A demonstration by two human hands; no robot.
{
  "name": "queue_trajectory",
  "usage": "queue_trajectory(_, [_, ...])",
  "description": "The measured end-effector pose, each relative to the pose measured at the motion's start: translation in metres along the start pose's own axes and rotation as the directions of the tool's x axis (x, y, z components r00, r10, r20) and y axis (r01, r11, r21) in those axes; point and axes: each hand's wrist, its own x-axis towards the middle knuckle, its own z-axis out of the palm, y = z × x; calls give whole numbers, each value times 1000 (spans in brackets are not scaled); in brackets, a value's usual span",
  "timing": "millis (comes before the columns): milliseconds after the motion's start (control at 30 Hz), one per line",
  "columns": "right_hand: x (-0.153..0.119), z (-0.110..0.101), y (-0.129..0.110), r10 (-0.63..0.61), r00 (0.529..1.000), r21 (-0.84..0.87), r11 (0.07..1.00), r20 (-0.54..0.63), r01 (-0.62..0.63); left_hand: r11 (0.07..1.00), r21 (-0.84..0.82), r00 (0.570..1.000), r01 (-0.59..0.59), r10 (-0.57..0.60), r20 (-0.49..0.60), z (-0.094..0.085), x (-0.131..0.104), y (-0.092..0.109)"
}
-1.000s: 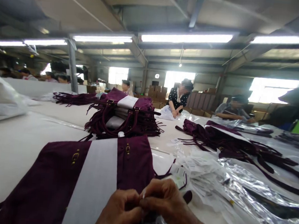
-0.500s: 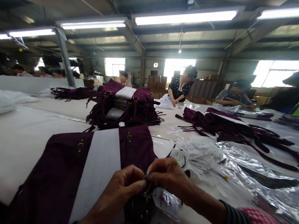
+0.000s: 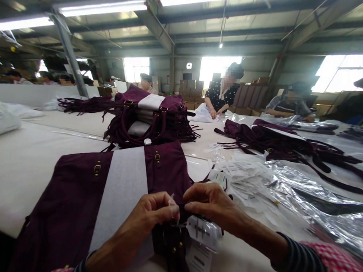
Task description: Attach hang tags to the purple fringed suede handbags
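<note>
A purple bag (image 3: 73,186) with small brass buckles lies flat before me, a white paper band (image 3: 124,186) wrapped around it. My left hand (image 3: 159,209) pinches a thin, clear tag string (image 3: 171,200) over the bag's right edge. Just to the right, my right hand (image 3: 208,199) has its thumb and forefinger slightly apart beside a dark part of the bag; nothing shows between them. White hang tags (image 3: 203,232), one in clear plastic, hang below the hands near a dark strap (image 3: 176,244) with brass studs.
Behind the bag stands a stack of purple bags (image 3: 151,117). Loose white tags (image 3: 247,174) and shiny clear plastic bags (image 3: 320,205) lie to the right, with more purple bags (image 3: 281,142) beyond. Across the table a person (image 3: 222,93) handles white material. Plastic sheeting (image 3: 1,113) lies left.
My hands have drawn slightly apart. The right thumb and forefinger, closed together before, now show a gap. The view has tipped slightly downward.
</note>
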Motion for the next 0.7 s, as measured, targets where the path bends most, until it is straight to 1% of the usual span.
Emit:
queue_trajectory(67, [-16, -9, -4, -17, 999, -162, 987, 32, 22, 1000, -26, 999, -13, 14, 29, -2, 0, 1])
queue_trajectory(100, [-25, -13, -6, -8, 998, -259, 966, 59, 23, 998, -56, 999, -1, 4, 51, -2, 0, 1])
queue_trajectory(200, [-50, -18, -14, 63, 988, -536, 844, 140, 23, 992, -119, 994, 39, -26, 103, -2, -1, 0])
queue_trajectory(233, [-57, -17, -14, 71, 986, -601, 798, 153, 36, 993, -114, 995, 37, -26, 98, -1, -1, 0])
queue_trajectory(300, [-64, -14, -13, 51, 985, -675, 734, 163, 74, 996, -93, 999, 14, -10, 36, 0, -2, 0])
queue_trajectory(400, [-66, -10, -9, -28, 987, -702, 700, 161, 135, 993, -118, 997, -20, 11, -73, 2, -4, 1])
queue_trajectory(467, [-63, -11, -8, -59, 987, -688, 710, 150, 148, 985, -168, 997, -27, 14, -81, 2, -6, 3])
queue_trajectory(600, [-52, -19, -9, -103, 993, -596, 794, 65, 122, 976, -218, 1000, -20, 17, -13, 2, -7, 4])
queue_trajectory(700, [-43, -20, -7, -65, 998, -434, 898, 28, 70, 971, -238, 1000, 10, -13, -10, 2, -7, 2])
